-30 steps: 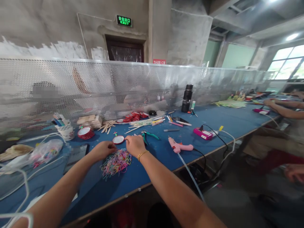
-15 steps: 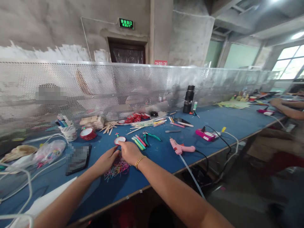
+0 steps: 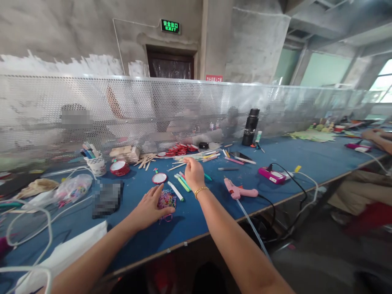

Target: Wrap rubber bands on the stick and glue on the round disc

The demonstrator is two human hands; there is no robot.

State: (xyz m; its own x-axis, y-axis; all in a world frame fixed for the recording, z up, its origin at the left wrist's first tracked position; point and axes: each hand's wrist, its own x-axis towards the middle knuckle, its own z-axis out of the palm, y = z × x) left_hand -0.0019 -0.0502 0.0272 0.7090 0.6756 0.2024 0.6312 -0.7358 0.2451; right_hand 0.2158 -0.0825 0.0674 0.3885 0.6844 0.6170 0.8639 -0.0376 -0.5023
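My left hand point(image 3: 153, 207), fingers apart, hovers at a tangle of colourful thin bands or threads point(image 3: 168, 199) and partly covers it. Just beyond its fingertips lies a round white disc with a red rim point(image 3: 159, 178), a small green and red piece at its top edge. My right hand point(image 3: 194, 174), with a gold bracelet on its wrist, reaches to the near edge of a pile of wooden sticks point(image 3: 200, 156). Its fingers are mostly hidden behind the back of the hand. Several markers point(image 3: 183, 182) and a white marker point(image 3: 175, 191) lie between the hands. A green handle point(image 3: 208, 177) shows behind the right wrist.
A pink glue gun point(image 3: 241, 192) with its cable lies right, near a magenta power strip point(image 3: 272, 175). A black bottle point(image 3: 251, 127) stands by the perforated screen point(image 3: 171, 102). A pen cup point(image 3: 96, 164), red-rimmed stack point(image 3: 119, 167) and phone point(image 3: 107, 199) are left. Another person's hand point(image 3: 375, 134) shows far right.
My right hand has left the red-rimmed disc and moved away and to the right, to the sticks. My left hand has spread over the colourful tangle. The disc now lies on the table.
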